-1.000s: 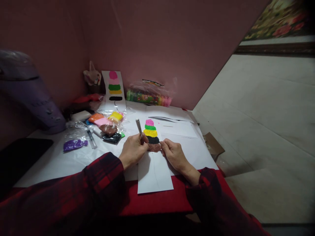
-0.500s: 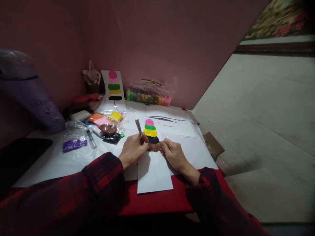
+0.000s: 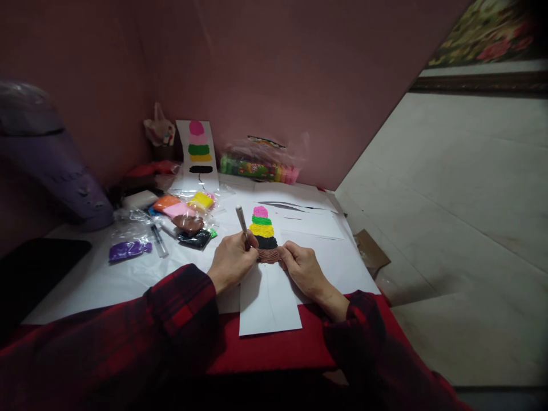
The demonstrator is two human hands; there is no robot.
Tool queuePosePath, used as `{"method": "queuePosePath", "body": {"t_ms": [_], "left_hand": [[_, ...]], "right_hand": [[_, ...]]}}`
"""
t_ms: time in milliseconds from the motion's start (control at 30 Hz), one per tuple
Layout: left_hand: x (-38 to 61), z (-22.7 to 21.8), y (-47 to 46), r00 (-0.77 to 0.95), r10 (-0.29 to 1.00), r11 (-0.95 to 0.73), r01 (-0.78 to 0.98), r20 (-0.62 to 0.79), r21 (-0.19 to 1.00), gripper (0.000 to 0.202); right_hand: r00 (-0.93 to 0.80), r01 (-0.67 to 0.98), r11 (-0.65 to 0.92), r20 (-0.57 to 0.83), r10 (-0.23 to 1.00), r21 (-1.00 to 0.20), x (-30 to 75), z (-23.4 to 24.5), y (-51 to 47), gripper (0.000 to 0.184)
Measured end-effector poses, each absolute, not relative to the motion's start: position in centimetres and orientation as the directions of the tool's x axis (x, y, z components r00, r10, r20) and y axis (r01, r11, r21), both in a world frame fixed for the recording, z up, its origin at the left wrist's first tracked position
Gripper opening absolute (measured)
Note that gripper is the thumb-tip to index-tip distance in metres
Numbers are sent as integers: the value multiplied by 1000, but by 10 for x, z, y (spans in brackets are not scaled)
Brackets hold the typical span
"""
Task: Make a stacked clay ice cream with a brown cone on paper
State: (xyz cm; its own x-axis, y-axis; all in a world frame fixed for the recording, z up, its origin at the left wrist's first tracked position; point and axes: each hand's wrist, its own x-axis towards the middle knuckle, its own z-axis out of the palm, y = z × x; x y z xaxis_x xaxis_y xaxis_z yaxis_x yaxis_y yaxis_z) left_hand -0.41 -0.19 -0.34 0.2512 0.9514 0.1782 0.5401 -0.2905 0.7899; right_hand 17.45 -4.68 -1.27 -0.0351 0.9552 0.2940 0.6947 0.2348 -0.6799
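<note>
My left hand [image 3: 233,257] is closed around a slim grey pen [image 3: 242,220], its upper end pointing up and its tip hidden behind my fingers. Under both hands lies a white paper strip [image 3: 269,311] bearing a stack of coloured clay bands: pink [image 3: 260,212], green [image 3: 261,221], yellow [image 3: 262,230], black [image 3: 266,242] and, lowest, ridged brown [image 3: 268,256]. The left fingertips meet the brown band's left end. At its right end, my right hand [image 3: 302,265] is closed with thumb and forefinger together; what is between them cannot be made out.
A similar colour-banded sheet [image 3: 200,151] leans against the wall. Bagged clay packs [image 3: 180,208], a purple pack [image 3: 128,251] and a clear tube [image 3: 159,242] lie to the left. Behind is a bag of coloured sticks [image 3: 259,168]; a lilac bottle [image 3: 60,165] stands far left.
Almost nothing differs. Both hands stay at the brown band with the pen still in the left one, and the view has shifted very slightly.
</note>
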Motion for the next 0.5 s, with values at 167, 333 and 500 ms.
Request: {"method": "queuePosePath", "body": {"t_ms": [167,333,500], "left_hand": [[-4,-3,-2,245,953,-291,563,180,773,10],[-4,-2,-2,240,955,-282,560,174,779,10],[-4,-2,-1,240,955,-278,540,172,794,10]], "right_hand": [[-47,714,241,298,953,-658,176,-14,-47,33],[-55,722,246,301,952,-647,176,-14,-47,33],[-68,740,254,306,949,-623,176,-15,-47,32]]}}
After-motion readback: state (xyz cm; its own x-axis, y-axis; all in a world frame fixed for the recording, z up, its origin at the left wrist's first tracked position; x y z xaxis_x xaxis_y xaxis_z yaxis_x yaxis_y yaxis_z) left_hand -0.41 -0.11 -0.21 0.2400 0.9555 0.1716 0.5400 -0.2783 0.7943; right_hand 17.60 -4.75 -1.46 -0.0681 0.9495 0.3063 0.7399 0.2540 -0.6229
